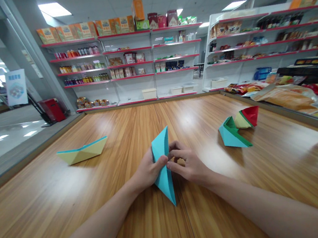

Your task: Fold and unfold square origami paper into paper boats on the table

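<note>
Shaping of the folds appeared to be in hand. Over the middle of the counter [102, 215], the left hand's [147, 170] fingers gripped the blue paper [165, 181]; the right hand's [191, 164] bent fingers met its right side, grip undetermined. The next move seemed to call for easing the fold evenly. A yellow boat [87, 153] sat toward the left edge, a green-lined boat [230, 137] and red-tipped boat [245, 118] toward the right. No obstruction was noted.

On the tabletop [143, 236], a boat [83, 153] lies left of the held paper [165, 177], two folded pieces [231, 137] right. Shelves [128, 51] stand behind.
</note>
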Demonstrator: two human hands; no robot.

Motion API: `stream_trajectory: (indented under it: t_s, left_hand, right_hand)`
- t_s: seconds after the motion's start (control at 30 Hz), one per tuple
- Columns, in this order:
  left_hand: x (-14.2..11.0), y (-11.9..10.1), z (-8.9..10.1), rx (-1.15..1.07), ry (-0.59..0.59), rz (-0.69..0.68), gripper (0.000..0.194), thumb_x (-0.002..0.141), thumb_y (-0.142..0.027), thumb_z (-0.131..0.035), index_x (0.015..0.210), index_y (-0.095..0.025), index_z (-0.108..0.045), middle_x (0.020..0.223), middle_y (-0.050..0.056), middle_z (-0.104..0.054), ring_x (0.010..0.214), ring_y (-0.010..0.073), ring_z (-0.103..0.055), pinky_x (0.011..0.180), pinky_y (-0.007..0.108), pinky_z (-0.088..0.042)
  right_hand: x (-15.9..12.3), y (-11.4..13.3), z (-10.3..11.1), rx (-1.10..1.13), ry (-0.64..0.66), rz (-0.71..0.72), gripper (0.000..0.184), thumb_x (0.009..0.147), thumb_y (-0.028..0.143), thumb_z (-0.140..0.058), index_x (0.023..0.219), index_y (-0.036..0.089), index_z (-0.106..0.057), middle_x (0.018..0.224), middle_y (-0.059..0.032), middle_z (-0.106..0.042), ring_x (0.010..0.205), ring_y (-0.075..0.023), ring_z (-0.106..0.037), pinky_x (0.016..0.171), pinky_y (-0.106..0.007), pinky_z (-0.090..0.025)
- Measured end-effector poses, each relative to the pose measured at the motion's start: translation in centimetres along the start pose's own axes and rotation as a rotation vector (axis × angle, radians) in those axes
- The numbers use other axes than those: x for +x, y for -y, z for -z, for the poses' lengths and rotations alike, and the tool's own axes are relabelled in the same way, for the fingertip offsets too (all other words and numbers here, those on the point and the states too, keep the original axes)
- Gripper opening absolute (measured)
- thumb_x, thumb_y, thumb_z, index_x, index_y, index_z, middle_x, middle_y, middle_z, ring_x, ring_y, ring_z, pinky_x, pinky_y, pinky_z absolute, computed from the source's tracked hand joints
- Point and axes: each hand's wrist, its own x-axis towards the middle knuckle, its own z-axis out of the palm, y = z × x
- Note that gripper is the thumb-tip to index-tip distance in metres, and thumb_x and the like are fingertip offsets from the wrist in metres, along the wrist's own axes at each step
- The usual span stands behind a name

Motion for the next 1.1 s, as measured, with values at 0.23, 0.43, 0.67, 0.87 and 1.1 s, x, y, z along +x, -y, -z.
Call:
stream_trajectory:
  t_s: [0.23, 0.43, 0.67, 0.87, 1.1]
  left_hand:
    - [0.07, -0.14, -0.16, -0.061, 0.030, 0.011, 0.061, 0.075, -0.060, -0.054, 0.115, -0.013, -0.051, 0.106, 0.014, -0.061, 0.095, 0.0265, -0.058, 0.083, 0.035, -0.046]
    - [0.03, -0.06, -0.26, -0.073, 0.048, -0.004, 0.061, 0.079, -0.059, -0.050, 0.117, -0.012, -0.051, 0.112, 0.015, -0.059, 0.102, 0.0271, -0.055, 0.089, 0.037, -0.043]
    - [-0.07, 0.06, -0.26, -0.066, 0.036, 0.033, 0.064, 0.084, -0.063, -0.034, 0.118, -0.012, -0.050, 0.105, 0.014, -0.061, 0.087, 0.0225, -0.059, 0.071, 0.031, -0.048]
    - [-0.11, 0.26, -0.34, -0.085, 0.014, 0.025, 0.063, 0.082, -0.063, -0.038, 0.119, -0.013, -0.051, 0.106, 0.013, -0.061, 0.086, 0.0207, -0.060, 0.072, 0.029, -0.049]
    - [-0.10, 0.01, -0.35, -0.087, 0.041, -0.011, 0.063, 0.083, -0.063, -0.035, 0.115, -0.013, -0.056, 0.106, 0.014, -0.063, 0.098, 0.0245, -0.059, 0.081, 0.033, -0.048]
  right_hand:
    - [-0.04, -0.03, 0.04, 0.033, 0.013, -0.019, 0.015, 0.083, 0.032, -0.058, 0.081, 0.019, -0.064, 0.095, -0.0063, -0.051, 0.092, -0.0200, -0.053, 0.082, -0.035, -0.045]
    - [-0.10, 0.09, 0.08, 0.078, 0.040, -0.060, 0.019, 0.083, 0.035, -0.057, 0.082, 0.017, -0.063, 0.096, -0.0071, -0.051, 0.088, -0.0183, -0.053, 0.073, -0.031, -0.047]
    - [-0.05, 0.36, -0.01, 0.060, 0.018, -0.094, 0.020, 0.084, 0.032, -0.052, 0.075, 0.016, -0.061, 0.090, -0.0061, -0.051, 0.079, -0.0161, -0.054, 0.067, -0.028, -0.046]
    - [-0.04, 0.32, -0.14, -0.003, -0.010, -0.022, 0.017, 0.084, 0.026, -0.050, 0.079, 0.015, -0.064, 0.093, -0.0073, -0.052, 0.091, -0.0192, -0.053, 0.080, -0.034, -0.044]
    - [-0.12, -0.08, -0.36, -0.012, 0.022, -0.027, 0.025, 0.087, 0.027, -0.049, 0.070, 0.016, -0.065, 0.101, -0.0074, -0.050, 0.100, -0.0193, -0.050, 0.089, -0.035, -0.041]
